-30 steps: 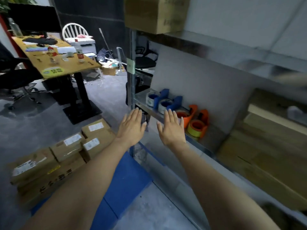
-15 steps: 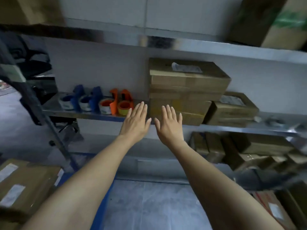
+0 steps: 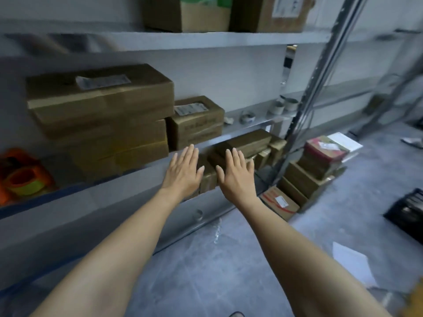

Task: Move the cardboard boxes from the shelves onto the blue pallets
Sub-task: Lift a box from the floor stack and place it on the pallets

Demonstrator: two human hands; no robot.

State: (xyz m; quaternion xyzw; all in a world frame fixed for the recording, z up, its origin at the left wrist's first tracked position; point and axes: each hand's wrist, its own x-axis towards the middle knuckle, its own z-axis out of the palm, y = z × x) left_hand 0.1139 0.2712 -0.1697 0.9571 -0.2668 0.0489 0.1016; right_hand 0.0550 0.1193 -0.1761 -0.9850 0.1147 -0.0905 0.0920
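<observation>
A stack of brown cardboard boxes (image 3: 100,106) stands on the middle shelf (image 3: 254,124), with a smaller labelled box (image 3: 196,121) to its right. More boxes (image 3: 247,140) lie on the lower shelf behind my hands. My left hand (image 3: 183,172) and my right hand (image 3: 237,173) are stretched forward side by side, fingers straight, palms down, holding nothing, in front of the shelf edge and just below the smaller box. No blue pallet is in view.
Orange tape dispensers (image 3: 20,177) sit at the shelf's left end. Tape rolls (image 3: 282,106) lie at its right. Boxes (image 3: 263,12) fill the top shelf. A pile of boxes (image 3: 313,170) stands on the floor by the metal upright (image 3: 320,72). A black crate (image 3: 409,211) is far right.
The view has swung right along the shelving, from the floor boxes and blue pallet to the stacked boxes. Both hands stayed open and extended, now nearer the smaller box.
</observation>
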